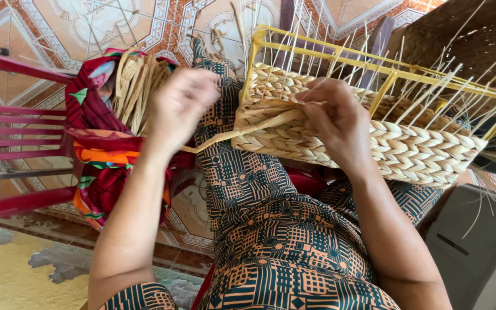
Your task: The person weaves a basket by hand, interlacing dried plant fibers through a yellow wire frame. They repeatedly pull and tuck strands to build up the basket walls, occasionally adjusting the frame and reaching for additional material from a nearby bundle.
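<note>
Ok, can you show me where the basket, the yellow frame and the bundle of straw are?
woven basket [408, 150], head view, on its plaited side wall.
yellow frame [340, 55], head view, on the top bar.
bundle of straw [136, 86], head view, on the middle of the strips.

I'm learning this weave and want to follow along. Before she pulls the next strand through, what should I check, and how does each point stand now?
1. Basket steady on the lap: ok, it rests on the knees.
2. Right hand pinning the weave: ok, fingers press on the woven wall.
3. Left hand holding the strand: cannot tell, the hand is blurred.
4. Strand free of snags: ok, it runs flat from the basket toward the left hand.
5. Yellow frame and upright stakes clear: ok, stakes stand above the woven rows.
6. Spare strands within reach: ok, a bundle lies in the red cloth beside the left hand.
</note>
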